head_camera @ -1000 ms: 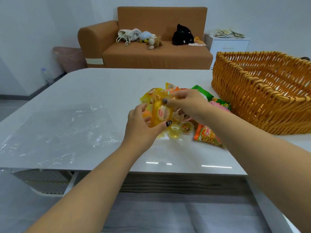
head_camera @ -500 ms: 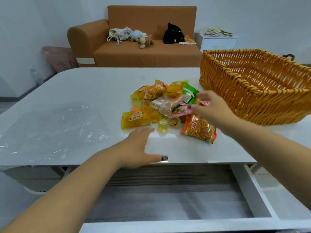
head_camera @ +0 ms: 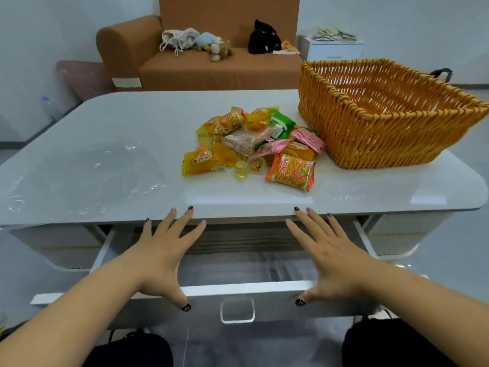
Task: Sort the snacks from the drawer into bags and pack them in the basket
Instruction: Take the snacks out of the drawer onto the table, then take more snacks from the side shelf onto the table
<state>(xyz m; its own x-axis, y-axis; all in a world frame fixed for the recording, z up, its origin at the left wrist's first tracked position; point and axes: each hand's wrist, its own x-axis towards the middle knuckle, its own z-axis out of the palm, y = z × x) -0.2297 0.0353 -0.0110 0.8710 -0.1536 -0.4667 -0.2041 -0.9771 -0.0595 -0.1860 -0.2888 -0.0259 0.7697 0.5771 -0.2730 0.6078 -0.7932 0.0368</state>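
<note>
Resting flat, fingers spread and holding nothing, left hand (head_camera: 161, 256) and right hand (head_camera: 325, 254) on the open drawer (head_camera: 238, 290) (snacks (head_camera: 254, 144) heaped beside basket (head_camera: 383, 123))

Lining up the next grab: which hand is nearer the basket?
Right. The right hand is over the open drawer, below the basket; the left hand is farther left.

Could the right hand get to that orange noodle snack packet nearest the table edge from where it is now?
Probably yes. The right hand is open over the pulled-out drawer, holding nothing, and the orange packet lies on the table just ahead of it, at the near edge of the pile, with nothing lying between them.
</note>
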